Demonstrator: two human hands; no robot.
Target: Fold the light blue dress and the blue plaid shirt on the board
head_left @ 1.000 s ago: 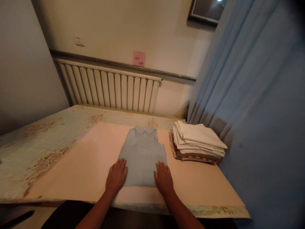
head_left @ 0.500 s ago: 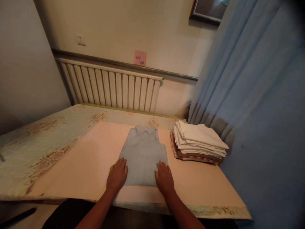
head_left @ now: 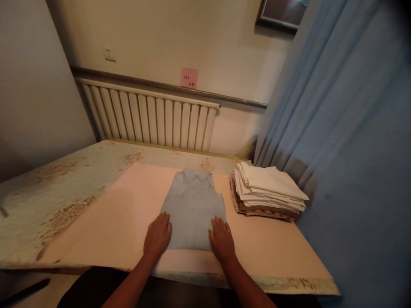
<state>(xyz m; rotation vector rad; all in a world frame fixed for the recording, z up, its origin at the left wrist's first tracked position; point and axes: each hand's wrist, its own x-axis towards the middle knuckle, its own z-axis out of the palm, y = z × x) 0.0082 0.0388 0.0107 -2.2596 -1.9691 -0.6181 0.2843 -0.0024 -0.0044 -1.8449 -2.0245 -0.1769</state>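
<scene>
Pink cloth [head_left: 105, 231] covers the table under a folded blue shirt [head_left: 192, 207]. My left hand [head_left: 157, 236] lies flat and open on the shirt's near left corner, my right hand [head_left: 221, 239] flat on its near right corner. White clothes [head_left: 269, 186] are piled just right of the shirt.

Both forearms are extended forward, the left hand [head_left: 157, 237] and right hand [head_left: 221, 241] laid flat, palms down, fingers together.

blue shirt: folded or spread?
Folded. The shirt is a compact rectangle, collar at the far end, no sleeves showing; left hand and right hand press its near corners.
</scene>
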